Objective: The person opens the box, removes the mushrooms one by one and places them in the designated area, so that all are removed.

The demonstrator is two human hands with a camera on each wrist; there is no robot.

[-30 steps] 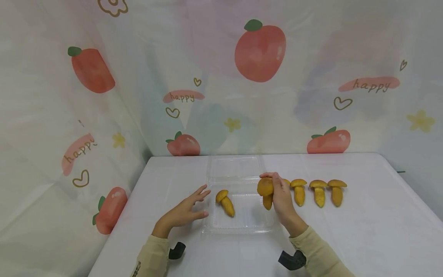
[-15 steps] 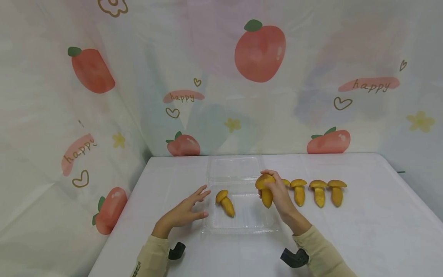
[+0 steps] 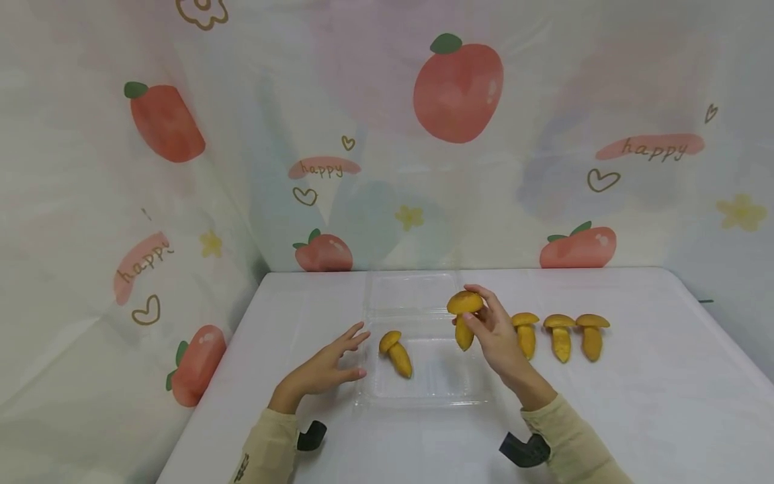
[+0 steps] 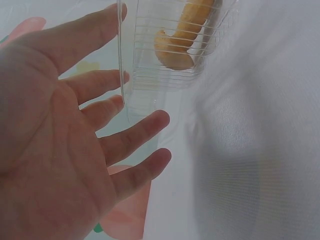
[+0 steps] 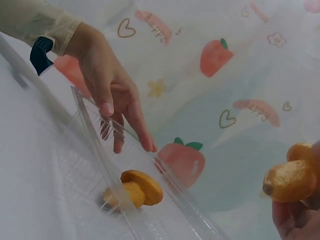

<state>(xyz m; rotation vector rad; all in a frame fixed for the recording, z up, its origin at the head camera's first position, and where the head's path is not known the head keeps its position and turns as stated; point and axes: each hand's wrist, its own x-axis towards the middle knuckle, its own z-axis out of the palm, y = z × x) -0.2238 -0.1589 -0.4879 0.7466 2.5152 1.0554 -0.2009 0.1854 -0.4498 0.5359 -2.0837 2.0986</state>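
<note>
"Where do our hands stand?"

"Our right hand [image 3: 500, 344] has its grip clamped on a yellow mushroom [image 3: 464, 304], cap up, stem pointing down. From the head view it overlaps the right part of a clear plastic box [image 3: 423, 404]; its exact height we cannot tell. Our left hand [image 3: 322, 370] holds nothing, fingers spread apart, beside the box's left wall. Whether its fingertips touch, we cannot tell."

"How do we handle this step well?"

"As we judge it, we are positioning the mushroom at the box. A light, steady pinch should do, since squeezing might tip the cap. If we lower it, the stem should stay inside the right rim. A second mushroom [image 3: 396, 354] lies slanted in the left half, cap far, stem near; we would avoid nudging it."

"And the edges and room?"

"Bare box floor shows right of that second mushroom. The thin rim is hard to see and could catch the stem. The lid [image 3: 414, 294] lies folded back on the far side. Right of our right hand, three mushrooms [image 3: 560, 339] line the counter [image 3: 659, 403], the leftmost partly hidden by that hand, so moving right leaves little room; the near side offers more."
</note>
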